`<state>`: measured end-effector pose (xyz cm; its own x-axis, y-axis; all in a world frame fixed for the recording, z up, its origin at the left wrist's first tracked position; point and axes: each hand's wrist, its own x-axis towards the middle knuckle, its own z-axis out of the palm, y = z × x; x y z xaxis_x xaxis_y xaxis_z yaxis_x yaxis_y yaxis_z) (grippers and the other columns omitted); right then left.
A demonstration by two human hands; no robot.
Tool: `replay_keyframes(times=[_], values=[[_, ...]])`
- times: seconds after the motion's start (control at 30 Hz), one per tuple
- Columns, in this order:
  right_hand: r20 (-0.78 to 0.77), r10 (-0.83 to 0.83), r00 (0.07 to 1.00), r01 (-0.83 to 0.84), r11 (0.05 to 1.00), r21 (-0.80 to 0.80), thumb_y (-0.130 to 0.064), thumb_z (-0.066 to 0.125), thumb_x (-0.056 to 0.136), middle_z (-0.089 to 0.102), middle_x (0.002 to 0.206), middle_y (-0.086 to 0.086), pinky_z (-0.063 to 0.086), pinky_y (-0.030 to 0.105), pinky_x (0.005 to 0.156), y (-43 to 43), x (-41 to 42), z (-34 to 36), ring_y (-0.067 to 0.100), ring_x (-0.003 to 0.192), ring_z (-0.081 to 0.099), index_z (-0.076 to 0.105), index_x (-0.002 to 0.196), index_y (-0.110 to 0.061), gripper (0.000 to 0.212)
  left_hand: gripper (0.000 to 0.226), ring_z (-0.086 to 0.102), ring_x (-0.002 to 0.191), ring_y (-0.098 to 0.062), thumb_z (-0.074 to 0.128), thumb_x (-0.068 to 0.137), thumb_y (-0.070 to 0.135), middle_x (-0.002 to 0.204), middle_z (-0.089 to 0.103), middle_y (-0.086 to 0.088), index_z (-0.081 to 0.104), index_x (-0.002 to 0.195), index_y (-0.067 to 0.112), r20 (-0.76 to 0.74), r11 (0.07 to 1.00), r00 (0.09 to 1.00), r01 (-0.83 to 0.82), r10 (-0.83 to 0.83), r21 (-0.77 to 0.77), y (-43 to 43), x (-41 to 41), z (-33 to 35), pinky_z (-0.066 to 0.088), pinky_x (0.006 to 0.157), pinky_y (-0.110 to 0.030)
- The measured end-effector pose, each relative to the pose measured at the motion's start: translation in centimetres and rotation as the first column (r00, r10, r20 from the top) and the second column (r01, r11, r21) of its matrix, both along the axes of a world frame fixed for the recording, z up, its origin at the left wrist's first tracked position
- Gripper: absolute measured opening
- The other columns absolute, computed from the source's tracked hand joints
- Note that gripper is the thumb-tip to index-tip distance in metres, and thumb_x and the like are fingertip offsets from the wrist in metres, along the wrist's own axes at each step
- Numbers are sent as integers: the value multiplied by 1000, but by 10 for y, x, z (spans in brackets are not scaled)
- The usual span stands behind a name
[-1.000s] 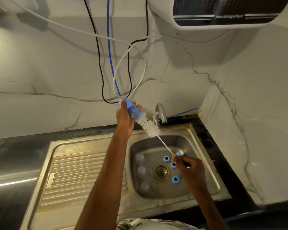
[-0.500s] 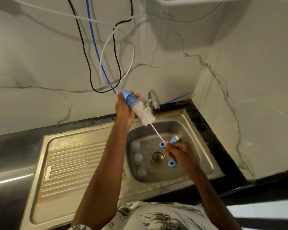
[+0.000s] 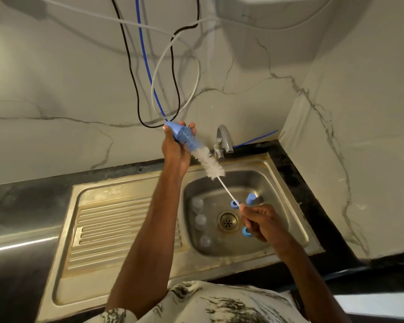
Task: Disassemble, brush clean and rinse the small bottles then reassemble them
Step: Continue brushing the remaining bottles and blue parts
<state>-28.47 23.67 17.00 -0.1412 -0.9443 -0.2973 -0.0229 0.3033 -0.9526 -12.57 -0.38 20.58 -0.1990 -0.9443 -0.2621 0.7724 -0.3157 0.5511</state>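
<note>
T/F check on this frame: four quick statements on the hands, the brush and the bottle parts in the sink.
1. The left hand grips a small blue bottle raised above the steel sink basin. True.
2. The right hand holds the white bristle brush by its bristles. False: it pinches the thin wire handle.
3. Three clear bottle bodies lie in the basin left of the round drain. True.
4. The blue caps are screwed onto those bodies. False: they lie loose, right of the drain.

Three clear bottles (image 3: pixel 200 221), three blue caps (image 3: pixel 251 198), one blue bottle (image 3: pixel 184 136), one brush (image 3: pixel 214 166), one tap (image 3: pixel 223 141).
</note>
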Motion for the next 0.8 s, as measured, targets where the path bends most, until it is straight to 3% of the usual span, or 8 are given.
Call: replay_keyframes(times=[0.1,0.17,0.33,0.43,0.53,0.67,0.73,0.8], values=[[108,42,993,-50,997,66,-52,57,94,20,65,12,11,34,52,-8,-1,12,19,52,15,51,58,-16,51,47,70,98,-29,46,106,43,104,72,-18,60,118,0,-11,1000,1000,11,-11,7,9,-11,1,57,94,-37],[276,66,959,-101,989,112,-48,56,97,14,68,12,7,34,54,-5,-4,14,22,57,9,45,60,-16,50,46,70,102,-31,48,106,40,109,71,-16,57,125,-1,-32,1000,999,5,-4,10,8,-10,4,58,92,-38],[702,170,691,-345,932,113,-44,81,77,26,55,-7,9,22,41,-5,-12,7,7,46,15,45,55,-21,48,46,69,103,-26,40,107,45,100,76,-15,61,115,5,-50,1000,999,10,-10,6,9,-7,1,56,88,-35],[784,199,588,-399,914,67,-42,85,76,24,57,-7,11,20,39,-12,-13,0,5,44,17,48,55,-22,48,46,70,98,-26,41,107,46,103,74,-17,61,114,5,-51,1000,999,8,-7,20,8,-9,-1,58,83,-35],[817,235,527,-454,890,37,-43,77,86,28,57,-8,13,20,39,-8,-15,-9,5,44,19,49,60,-22,44,49,70,100,-25,33,108,50,116,71,-17,61,112,9,-53,999,998,-33,34,18,-5,5,-1,58,77,-36],[792,168,587,-430,894,129,-40,78,84,28,57,-7,16,18,36,-16,-12,-3,5,45,19,48,59,-21,43,50,69,103,-27,36,108,47,115,70,-19,58,121,5,48,999,998,-37,38,-28,-3,3,-4,57,89,-37],[693,115,712,-360,907,220,-40,65,90,26,57,-6,11,19,38,-15,-7,7,7,47,15,44,59,-21,42,50,70,98,-27,41,107,44,111,69,-21,58,122,0,86,998,996,-24,28,-52,-1,2,-1,58,91,-36],[488,94,868,-258,924,283,-41,51,97,21,60,-3,8,22,43,-10,-4,17,10,51,12,41,60,-21,43,53,70,94,-26,43,107,44,115,67,-23,56,127,-4,123,999,992,-21,26,-44,-3,6,4,61,81,-33]])
